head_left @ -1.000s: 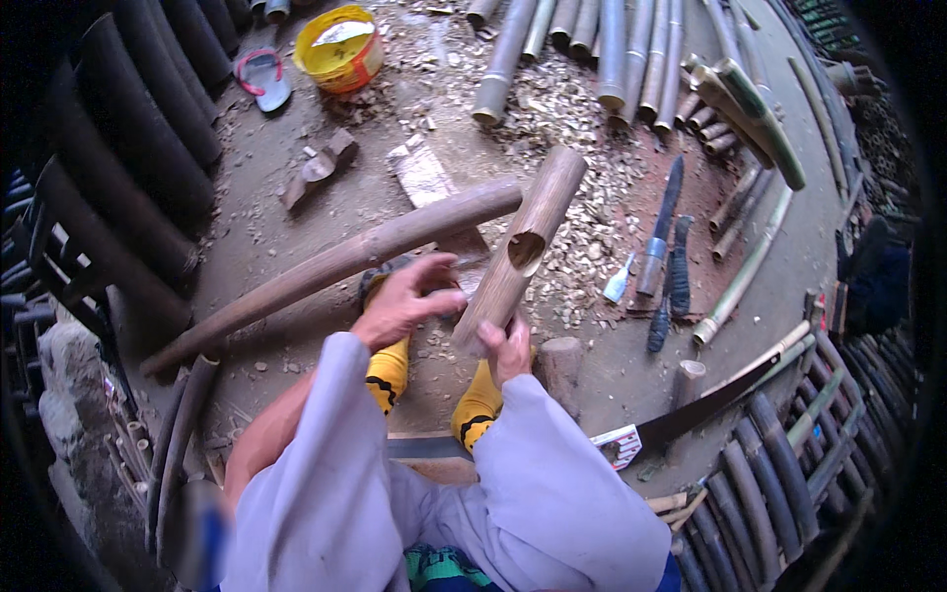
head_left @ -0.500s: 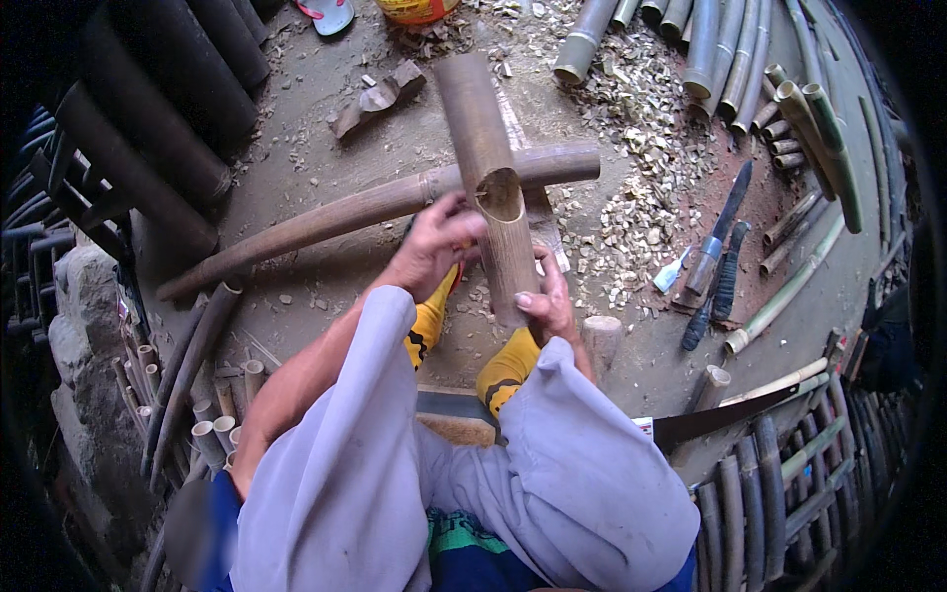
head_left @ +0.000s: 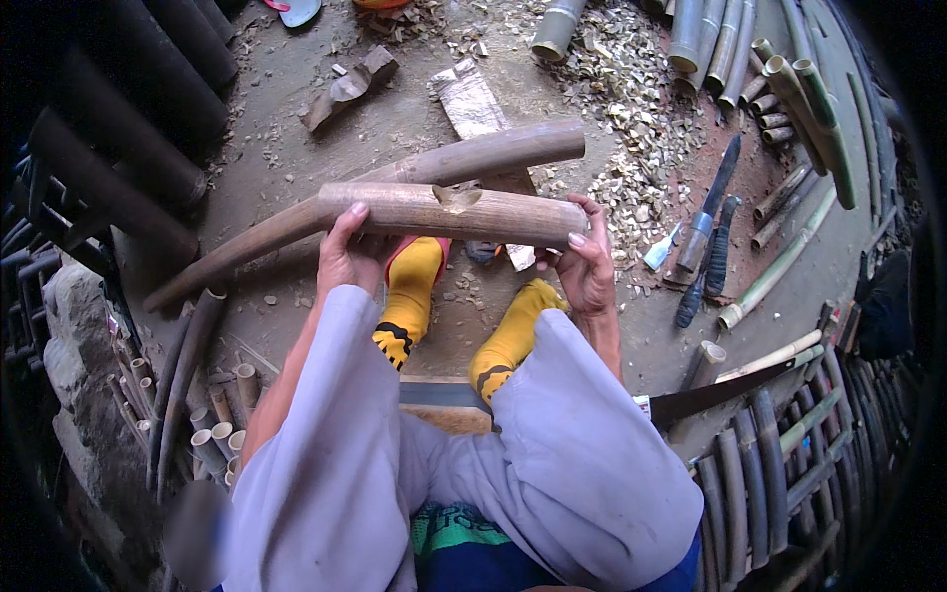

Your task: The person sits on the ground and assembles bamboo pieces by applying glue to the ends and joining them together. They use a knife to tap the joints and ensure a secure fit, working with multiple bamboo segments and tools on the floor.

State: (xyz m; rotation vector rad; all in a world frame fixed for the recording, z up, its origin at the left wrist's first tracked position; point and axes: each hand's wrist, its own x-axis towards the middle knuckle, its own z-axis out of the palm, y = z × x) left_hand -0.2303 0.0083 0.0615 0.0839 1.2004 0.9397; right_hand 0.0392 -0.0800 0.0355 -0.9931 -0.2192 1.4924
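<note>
Level in front of my knees is a short brown bamboo tube point(head_left: 424, 214) with a notch cut into its upper side near the middle. My left hand point(head_left: 345, 255) grips its left end, thumb on the near face. At the other end my right hand point(head_left: 586, 264) closes around the rim, thumb pressed on the side. Just beyond it, a longer curved bamboo pole point(head_left: 493, 156) lies on the ground, partly hidden by the tube. A flat wooden board point(head_left: 472, 99) lies under that pole.
Knives with dark blades point(head_left: 720, 187) lie to the right, near a heap of wood chips point(head_left: 641, 148). A saw point(head_left: 715, 398) rests beside my right knee. Bamboo poles point(head_left: 735, 44) lie at the far right, thick dark tubes point(head_left: 128, 128) at the left. A wood chunk point(head_left: 350, 87) lies beyond.
The tube has turned from nearly upright in view to lying crosswise. My left hand, loose beside it before, now grips its left end; my right hand moved right with the other end.
</note>
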